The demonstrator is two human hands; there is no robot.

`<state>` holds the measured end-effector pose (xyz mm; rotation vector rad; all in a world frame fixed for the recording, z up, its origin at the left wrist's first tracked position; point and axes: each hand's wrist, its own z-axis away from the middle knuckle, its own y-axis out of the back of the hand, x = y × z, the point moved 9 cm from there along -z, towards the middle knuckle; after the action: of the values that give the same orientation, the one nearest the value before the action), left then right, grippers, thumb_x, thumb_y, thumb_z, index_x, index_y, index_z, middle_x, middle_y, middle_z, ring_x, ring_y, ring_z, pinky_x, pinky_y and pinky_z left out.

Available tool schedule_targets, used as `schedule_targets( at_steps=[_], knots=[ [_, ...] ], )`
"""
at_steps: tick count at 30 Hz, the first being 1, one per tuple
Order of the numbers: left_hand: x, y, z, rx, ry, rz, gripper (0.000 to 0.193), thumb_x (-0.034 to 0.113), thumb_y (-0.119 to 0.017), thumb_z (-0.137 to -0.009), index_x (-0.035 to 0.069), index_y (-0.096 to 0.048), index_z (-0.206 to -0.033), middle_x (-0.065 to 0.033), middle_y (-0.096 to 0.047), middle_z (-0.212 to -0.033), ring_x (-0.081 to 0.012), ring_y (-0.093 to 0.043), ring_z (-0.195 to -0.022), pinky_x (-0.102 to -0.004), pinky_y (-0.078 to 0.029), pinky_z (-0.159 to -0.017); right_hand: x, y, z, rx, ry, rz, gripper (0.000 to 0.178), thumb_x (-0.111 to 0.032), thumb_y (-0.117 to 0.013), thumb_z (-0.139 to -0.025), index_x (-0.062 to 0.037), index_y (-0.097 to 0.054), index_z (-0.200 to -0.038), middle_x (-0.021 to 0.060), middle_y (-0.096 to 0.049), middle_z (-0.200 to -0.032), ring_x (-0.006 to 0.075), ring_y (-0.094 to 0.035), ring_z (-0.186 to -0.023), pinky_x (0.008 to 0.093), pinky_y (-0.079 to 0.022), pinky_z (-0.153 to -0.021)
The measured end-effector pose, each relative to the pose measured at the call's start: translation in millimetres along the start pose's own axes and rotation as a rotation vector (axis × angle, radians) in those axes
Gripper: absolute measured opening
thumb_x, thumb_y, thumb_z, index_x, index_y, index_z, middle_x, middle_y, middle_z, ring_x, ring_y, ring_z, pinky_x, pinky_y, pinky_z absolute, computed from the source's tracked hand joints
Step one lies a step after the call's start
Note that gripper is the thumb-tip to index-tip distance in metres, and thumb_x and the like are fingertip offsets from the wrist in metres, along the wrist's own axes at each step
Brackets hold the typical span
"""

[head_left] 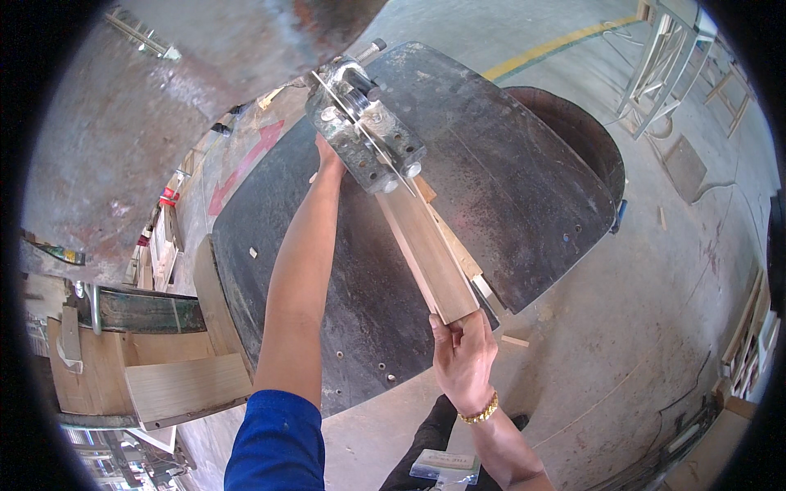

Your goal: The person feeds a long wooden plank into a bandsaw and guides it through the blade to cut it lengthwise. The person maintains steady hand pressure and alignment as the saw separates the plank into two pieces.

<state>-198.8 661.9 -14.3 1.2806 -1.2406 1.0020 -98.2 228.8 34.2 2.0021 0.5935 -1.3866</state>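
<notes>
A pale wooden block lies lengthwise on the dark metal saw table. Its far end disappears beneath the blade guide of what looks like a band saw. My right hand grips the near end, thumb on the left side and fingers at the end and underneath. Reaching forward along the block's left, my left hand is mostly covered by the guide, so its fingers are hidden. A thin wooden strip rests along the block's right side.
The big metal saw housing fills the upper left. Wooden boards stand left of the table. A curved metal rim sits beyond the table's right edge. Farther right are a metal frame stand and a flat board on the floor.
</notes>
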Motion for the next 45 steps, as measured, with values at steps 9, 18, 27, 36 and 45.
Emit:
schedule_targets(
  at_steps=[9, 18, 27, 36, 45],
  knots=[
    [4.0, -1.3, 1.2, -0.002, -0.056, -0.093, 0.046, 0.028, -0.065, -0.084, 0.0, -0.058, -0.121, -0.0122, -0.063, -0.116, -0.0187, -0.06, -0.101, -0.0347, -0.048, -0.086, 2.0, -1.3, -1.4, 0.002, 0.0, 0.014, 0.027, -0.006, -0.072, -0.082, -0.0009, -0.046, -0.079, 0.0085, -0.05, -0.068, 0.0177, -0.049, -0.053, 0.0315, -0.04, -0.046],
    [3.8, 0.6, 3.9, 0.036, -0.028, -0.162, 0.049, 0.032, -0.064, -0.084, 0.0, -0.058, -0.121, -0.0145, -0.063, -0.117, -0.0204, -0.06, -0.1, -0.0361, -0.047, -0.087, -0.4, -1.2, -3.5, 0.012, 0.037, 0.023, 0.027, -0.005, -0.072, -0.081, -0.0012, -0.046, -0.078, 0.0084, -0.049, -0.067, 0.0176, -0.048, -0.053, 0.0314, -0.039, -0.046],
    [12.3, 1.3, 5.8, 0.029, -0.117, -0.262, 0.045, 0.031, -0.062, -0.085, 0.0, -0.058, -0.118, -0.0154, -0.063, -0.116, -0.0216, -0.06, -0.1, -0.0371, -0.047, -0.086, 0.6, -2.9, -3.8, 0.009, 0.022, -0.003, 0.026, -0.005, -0.072, -0.082, -0.0014, -0.046, -0.078, 0.0082, -0.049, -0.068, 0.0169, -0.048, -0.054, 0.0307, -0.039, -0.046],
    [10.6, -3.3, 4.9, -0.046, -0.155, -0.049, 0.04, 0.027, -0.06, -0.088, 0.001, -0.057, -0.118, -0.0118, -0.063, -0.111, -0.0208, -0.06, -0.096, -0.0359, -0.048, -0.083, 5.1, 6.9, -0.1, 0.115, -0.007, 0.036, 0.039, -0.014, -0.083, -0.072, -0.0013, -0.054, -0.094, 0.0086, -0.053, -0.083, 0.0152, -0.051, -0.066, 0.0282, -0.043, -0.05],
    [-3.0, -7.4, -0.8, -0.133, -0.082, 0.365, 0.036, 0.024, -0.058, -0.09, 0.001, -0.055, -0.118, -0.0093, -0.062, -0.108, -0.0198, -0.06, -0.093, -0.0352, -0.049, -0.081, 10.3, 13.8, -0.6, 0.119, -0.006, 0.118, 0.064, -0.017, -0.087, -0.063, -0.0016, -0.057, -0.117, 0.0145, -0.055, -0.1, 0.0286, -0.059, -0.086, 0.0361, -0.052, -0.072]
  ],
)
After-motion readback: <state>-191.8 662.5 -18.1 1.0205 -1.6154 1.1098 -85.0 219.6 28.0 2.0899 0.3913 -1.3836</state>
